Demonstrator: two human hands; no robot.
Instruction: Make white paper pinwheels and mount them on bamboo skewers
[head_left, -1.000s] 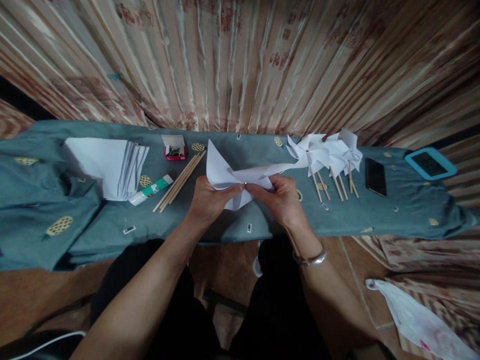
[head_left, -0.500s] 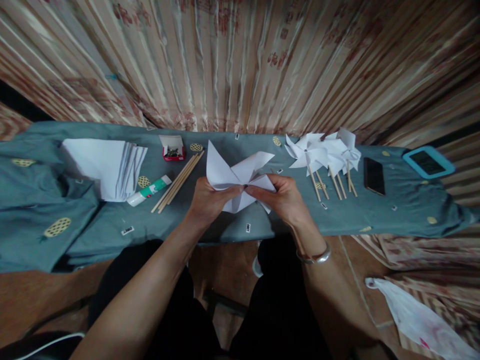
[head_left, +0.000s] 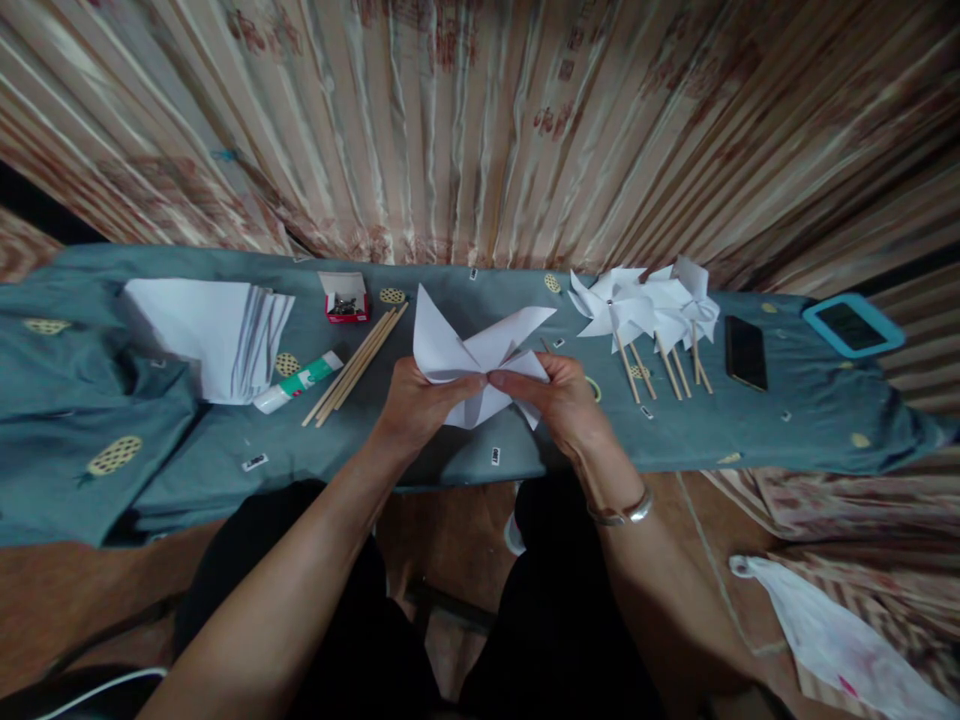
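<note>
A white paper pinwheel (head_left: 491, 345) is held between both my hands above the table's middle. My left hand (head_left: 424, 400) grips its left side, thumb pressed close to the centre. From the other side my right hand (head_left: 559, 395) pinches it, its thumb meeting the left one over the centre. The fingers behind the paper are hidden. Left of the pinwheel lie several wooden sticks (head_left: 358, 362), a green and white glue stick (head_left: 298, 382) and a small red box (head_left: 346, 300) of metal pins. Several finished pinwheels (head_left: 634, 305) on sticks lie to the right.
The table has a grey-green cloth (head_left: 450, 465) with pineapple prints. A stack of white paper (head_left: 199, 335) lies at the left. A dark phone (head_left: 746, 353) and a blue-framed tablet (head_left: 853, 325) are at the right. A pleated curtain (head_left: 450, 130) hangs behind the table.
My right hand has shifted slightly left, with its thumb closer over the pinwheel's centre. A yellowish ring shape now shows beside that hand. My left hand has barely moved.
</note>
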